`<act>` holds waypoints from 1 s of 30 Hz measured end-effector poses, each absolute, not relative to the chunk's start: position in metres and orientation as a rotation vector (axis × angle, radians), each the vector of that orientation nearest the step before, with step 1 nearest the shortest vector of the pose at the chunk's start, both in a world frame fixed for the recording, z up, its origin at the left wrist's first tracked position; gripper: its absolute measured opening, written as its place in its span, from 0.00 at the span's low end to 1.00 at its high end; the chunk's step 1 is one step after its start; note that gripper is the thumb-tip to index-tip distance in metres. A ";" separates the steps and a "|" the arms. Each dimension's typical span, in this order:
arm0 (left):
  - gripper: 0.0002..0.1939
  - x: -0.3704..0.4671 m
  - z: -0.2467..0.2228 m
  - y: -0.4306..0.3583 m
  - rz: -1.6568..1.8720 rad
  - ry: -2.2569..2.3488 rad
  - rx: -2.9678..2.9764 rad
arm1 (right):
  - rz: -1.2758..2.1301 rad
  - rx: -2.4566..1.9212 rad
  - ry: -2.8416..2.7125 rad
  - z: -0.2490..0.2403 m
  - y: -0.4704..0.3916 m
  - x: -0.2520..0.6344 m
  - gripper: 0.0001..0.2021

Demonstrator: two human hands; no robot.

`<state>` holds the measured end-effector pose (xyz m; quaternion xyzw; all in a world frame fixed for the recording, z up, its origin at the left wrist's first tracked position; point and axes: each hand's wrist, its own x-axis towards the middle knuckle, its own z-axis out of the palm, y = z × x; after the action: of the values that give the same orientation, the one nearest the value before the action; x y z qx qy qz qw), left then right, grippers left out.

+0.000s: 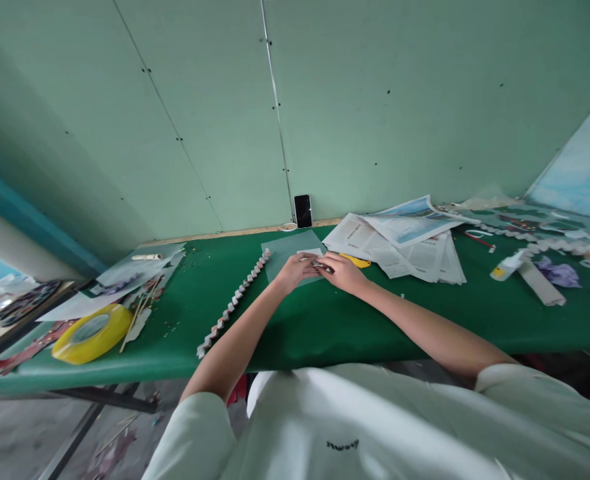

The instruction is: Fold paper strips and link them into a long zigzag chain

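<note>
My left hand and my right hand meet above a translucent sheet on the green tabletop. Both are closed, fingertips together around a small pale piece of paper, mostly covered by the fingers. Just beyond them a white paper lies on the sheet. A zigzag chain of folded paper runs from the sheet's left edge toward me, beside my left forearm. Close to my right hand, a yellow object is partly tucked under printed pages.
Printed pages spread right of centre. Farther right are a glue bottle, a pale roll and crumpled purple material. A phone leans on the wall. Yellow tape and thin sticks lie left.
</note>
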<state>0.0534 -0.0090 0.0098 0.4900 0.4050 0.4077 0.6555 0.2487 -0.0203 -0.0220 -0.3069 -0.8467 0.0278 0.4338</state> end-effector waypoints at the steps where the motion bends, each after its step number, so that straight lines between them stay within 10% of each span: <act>1: 0.05 0.054 0.011 -0.009 0.938 0.914 1.107 | 0.089 -0.775 -2.082 -0.022 -0.020 0.249 0.11; 30: 0.05 0.048 0.005 -0.006 1.127 1.121 2.001 | 0.332 -0.871 -1.938 -0.022 -0.015 0.251 0.16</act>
<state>0.0483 -0.0057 0.0051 0.7496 0.4200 0.4223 0.2886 0.2511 -0.0146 -0.0221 -0.3563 -0.7929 0.1360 0.4753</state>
